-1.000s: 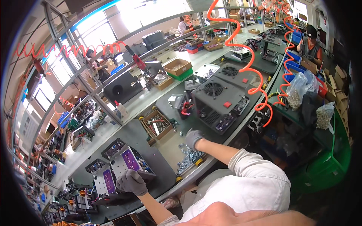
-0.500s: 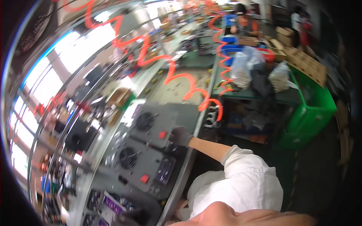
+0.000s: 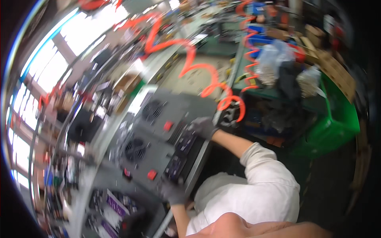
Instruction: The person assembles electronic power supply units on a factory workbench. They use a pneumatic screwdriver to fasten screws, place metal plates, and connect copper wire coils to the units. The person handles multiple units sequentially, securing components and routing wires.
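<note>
Both your hands are gloved in grey and set on the same grey metal chassis (image 3: 158, 146), a flat power-supply-like unit lying on the workbench (image 3: 101, 186). Your right hand (image 3: 203, 127) grips the far end of the unit at the bench's near edge, fingers curled over the corner. Your left hand (image 3: 172, 191) clamps the near end, fingers wrapped over the rim by the dark connector strip (image 3: 180, 152). Neither hand is open; how tightly each one closes is smeared by motion blur.

State of work, as a judgement: the unit looks closed up. Two round fan grilles (image 3: 152, 110), two red switches (image 3: 168, 126) and the connector panels are all in place, with no loose cover showing. The two-handed grip at opposite ends reads as lifting or shifting the whole unit, not fitting parts. Whether its underside has left the bench cannot be told.

Hard to make out: the frame is heavily blurred. The orange coiled air hose (image 3: 190, 69) hangs above the unit, and its lower end near your right hand is indistinct. The purple-faced parts (image 3: 115, 198) at your left are cut by the rim. The green bin (image 3: 333, 127) and bagged stock beyond the bench are only rough shapes.
</note>
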The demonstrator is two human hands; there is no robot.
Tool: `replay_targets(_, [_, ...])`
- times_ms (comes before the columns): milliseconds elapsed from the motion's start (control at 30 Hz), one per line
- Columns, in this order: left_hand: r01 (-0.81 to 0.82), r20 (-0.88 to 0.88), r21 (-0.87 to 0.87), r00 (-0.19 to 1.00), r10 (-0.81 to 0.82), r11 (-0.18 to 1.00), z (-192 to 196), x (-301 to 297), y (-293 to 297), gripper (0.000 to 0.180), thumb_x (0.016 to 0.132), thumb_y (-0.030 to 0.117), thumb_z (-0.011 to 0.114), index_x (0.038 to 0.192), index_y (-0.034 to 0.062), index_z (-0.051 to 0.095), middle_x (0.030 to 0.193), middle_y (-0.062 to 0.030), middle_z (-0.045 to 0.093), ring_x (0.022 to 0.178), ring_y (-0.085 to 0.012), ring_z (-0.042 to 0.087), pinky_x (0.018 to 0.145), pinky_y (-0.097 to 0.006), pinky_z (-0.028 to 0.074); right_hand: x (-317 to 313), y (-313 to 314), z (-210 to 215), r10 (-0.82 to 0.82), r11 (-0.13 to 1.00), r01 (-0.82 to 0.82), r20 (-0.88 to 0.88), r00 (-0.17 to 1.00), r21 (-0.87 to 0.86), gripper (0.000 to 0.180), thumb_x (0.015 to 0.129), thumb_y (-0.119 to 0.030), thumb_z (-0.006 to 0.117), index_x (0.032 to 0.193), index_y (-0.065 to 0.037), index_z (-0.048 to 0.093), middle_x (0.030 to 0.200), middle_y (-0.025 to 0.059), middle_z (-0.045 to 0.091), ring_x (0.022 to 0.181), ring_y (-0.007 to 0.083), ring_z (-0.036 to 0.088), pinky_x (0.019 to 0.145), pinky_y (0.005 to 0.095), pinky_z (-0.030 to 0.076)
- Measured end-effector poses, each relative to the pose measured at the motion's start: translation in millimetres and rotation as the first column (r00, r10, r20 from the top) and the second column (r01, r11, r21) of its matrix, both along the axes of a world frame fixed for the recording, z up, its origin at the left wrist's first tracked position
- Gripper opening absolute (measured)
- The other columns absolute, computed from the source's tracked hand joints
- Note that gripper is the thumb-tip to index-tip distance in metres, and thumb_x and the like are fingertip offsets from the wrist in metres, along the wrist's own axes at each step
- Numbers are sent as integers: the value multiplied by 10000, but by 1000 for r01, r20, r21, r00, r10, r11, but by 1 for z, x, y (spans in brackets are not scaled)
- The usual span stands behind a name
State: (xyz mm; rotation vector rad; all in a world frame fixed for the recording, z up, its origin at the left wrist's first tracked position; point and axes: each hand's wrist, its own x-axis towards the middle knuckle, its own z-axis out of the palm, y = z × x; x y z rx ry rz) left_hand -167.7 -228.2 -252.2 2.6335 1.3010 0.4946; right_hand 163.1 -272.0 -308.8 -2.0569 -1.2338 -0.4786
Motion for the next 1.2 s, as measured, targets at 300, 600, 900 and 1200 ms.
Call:
replay_targets(300, [60, 26, 183, 998, -66, 981, -27, -17, 11, 756, 813, 439, 702, 1377, 9, 442, 1349, -239, 510, 1248, -423, 483, 1043, -558, 357, -6, -6, 14, 66, 996, -52, -180, 981, 77, 208, 841, -322, 638, 835, -127, 709, 791, 80, 660, 763, 297, 666, 688, 411, 530])
replay_targets(600, [72, 48, 131, 996, -79, 989, -20, -10, 14, 699, 833, 399, 691, 1361, -3, 470, 1337, -244, 526, 1231, -424, 498, 1033, -529, 377, 9, 70, 42, 178, 970, -188, -76, 981, -153, 427, 816, -509, 664, 1076, -170, 675, 1044, 117, 653, 962, 314, 658, 775, 446, 537])
replay_targets(900, [63, 42, 183, 996, -72, 981, -32, -14, 23, 689, 820, 408, 714, 1349, 25, 495, 1332, -216, 543, 1222, -396, 513, 1028, -507, 370, 12, 112, 51, 193, 906, -223, -118, 974, -361, 525, 803, -589, 635, 1124, -177, 679, 1116, 108, 673, 1011, 313, 659, 801, 424, 545])
replay_targets(1200, [-16, 128, 56, 992, 9, 998, -5, -26, 9, 578, 736, 275, 736, 1246, 85, 539, 1075, -132, 610, 974, -339, 596, 824, -456, 456, -83, 52, 9, 538, 786, -614, -568, 623, 71, 311, 798, -158, 576, 1105, -112, 600, 933, 97, 627, 751, 225, 637, 595, 346, 518])
